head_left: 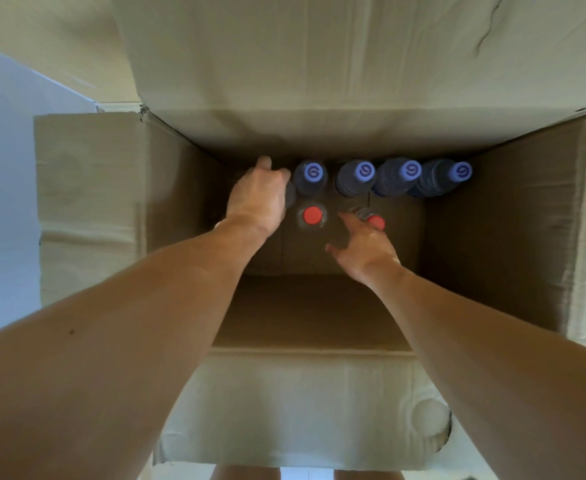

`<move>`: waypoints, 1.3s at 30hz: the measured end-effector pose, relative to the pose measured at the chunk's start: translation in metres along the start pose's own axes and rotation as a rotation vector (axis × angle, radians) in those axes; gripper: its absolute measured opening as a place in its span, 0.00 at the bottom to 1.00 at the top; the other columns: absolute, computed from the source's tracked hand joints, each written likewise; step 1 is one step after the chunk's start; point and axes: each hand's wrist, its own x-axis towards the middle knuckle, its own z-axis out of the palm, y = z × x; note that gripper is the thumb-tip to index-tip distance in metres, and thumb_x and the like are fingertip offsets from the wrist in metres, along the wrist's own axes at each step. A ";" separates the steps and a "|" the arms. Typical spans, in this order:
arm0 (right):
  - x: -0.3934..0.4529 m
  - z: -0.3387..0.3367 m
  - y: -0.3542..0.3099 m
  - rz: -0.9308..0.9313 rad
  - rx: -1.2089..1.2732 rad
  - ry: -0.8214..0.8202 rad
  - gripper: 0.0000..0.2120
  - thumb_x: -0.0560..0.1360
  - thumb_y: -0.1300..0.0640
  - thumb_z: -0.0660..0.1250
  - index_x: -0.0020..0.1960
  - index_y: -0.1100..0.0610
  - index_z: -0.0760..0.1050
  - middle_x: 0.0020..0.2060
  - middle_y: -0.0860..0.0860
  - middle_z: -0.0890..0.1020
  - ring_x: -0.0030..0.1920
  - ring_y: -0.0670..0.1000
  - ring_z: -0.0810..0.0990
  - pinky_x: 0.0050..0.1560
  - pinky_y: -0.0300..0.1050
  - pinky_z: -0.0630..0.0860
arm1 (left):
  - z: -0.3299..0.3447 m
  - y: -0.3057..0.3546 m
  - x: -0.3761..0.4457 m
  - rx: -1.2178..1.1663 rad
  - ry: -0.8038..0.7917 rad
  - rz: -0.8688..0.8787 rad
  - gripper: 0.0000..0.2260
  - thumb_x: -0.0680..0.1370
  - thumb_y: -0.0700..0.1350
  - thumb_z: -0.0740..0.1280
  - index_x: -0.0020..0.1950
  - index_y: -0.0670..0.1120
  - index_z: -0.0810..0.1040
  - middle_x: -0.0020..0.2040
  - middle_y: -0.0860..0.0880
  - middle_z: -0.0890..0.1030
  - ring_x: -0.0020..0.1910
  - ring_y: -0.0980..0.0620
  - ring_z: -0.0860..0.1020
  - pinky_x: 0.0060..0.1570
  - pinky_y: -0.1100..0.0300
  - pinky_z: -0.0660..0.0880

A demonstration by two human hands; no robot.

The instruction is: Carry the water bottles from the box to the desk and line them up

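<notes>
- Down at the bottom of the cardboard box (492, 216), along its far wall, we count four purple-capped bottles (364, 171) standing upright in a row, caps up.
- Nearer to us stand two red-capped bottles: one (312, 215) upright and free between our hands, the other (375, 221) leaning a little to the right.
- Our left hand (257, 194) is curled over something at the far left of the box; a dark rounded shoulder shows by its knuckles, likely another bottle, but we cannot tell what it holds or how firmly.
- Our right hand (360, 249) has its fingers spread loosely, touching or just beside the leaning red-capped bottle, not yet closed round it.
- We judge the bottles full, so fairly heavy for their size, with thin plastic walls that give under a squeeze and may be slick.
- From above, the neck just under the cap looks the surest hold, since the bodies stand close together.
- That makes six bottles plainly seen, perhaps seven.
- Four flaps of the box are folded open; the desk is not in view.
</notes>
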 end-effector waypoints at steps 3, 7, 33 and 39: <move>0.020 0.011 -0.006 -0.011 0.027 0.007 0.32 0.79 0.50 0.69 0.78 0.46 0.58 0.70 0.56 0.73 0.68 0.61 0.74 0.62 0.55 0.75 | 0.014 -0.007 0.003 -0.138 0.017 -0.035 0.14 0.76 0.44 0.73 0.62 0.48 0.80 0.63 0.43 0.71 0.56 0.37 0.78 0.56 0.46 0.77; 0.047 0.029 -0.005 -0.045 0.000 0.026 0.35 0.76 0.55 0.71 0.78 0.48 0.57 0.67 0.58 0.75 0.66 0.62 0.75 0.63 0.54 0.74 | 0.034 -0.020 0.009 -0.292 -0.007 -0.051 0.25 0.72 0.47 0.78 0.68 0.53 0.77 0.65 0.46 0.73 0.62 0.41 0.76 0.61 0.47 0.74; -0.055 -0.051 0.020 -0.109 0.918 -0.113 0.26 0.68 0.73 0.75 0.63 0.60 0.77 0.56 0.56 0.85 0.61 0.56 0.81 0.66 0.51 0.75 | -0.085 0.001 -0.042 -0.942 -0.385 -0.175 0.26 0.65 0.41 0.75 0.62 0.53 0.78 0.58 0.50 0.84 0.61 0.47 0.79 0.61 0.45 0.74; -0.098 -0.108 0.011 -0.035 1.138 -0.234 0.25 0.68 0.56 0.74 0.64 0.52 0.77 0.58 0.52 0.84 0.61 0.55 0.81 0.68 0.55 0.72 | -0.131 0.040 -0.072 -1.299 -0.406 -0.303 0.17 0.78 0.51 0.69 0.66 0.50 0.76 0.58 0.44 0.85 0.58 0.41 0.82 0.59 0.43 0.77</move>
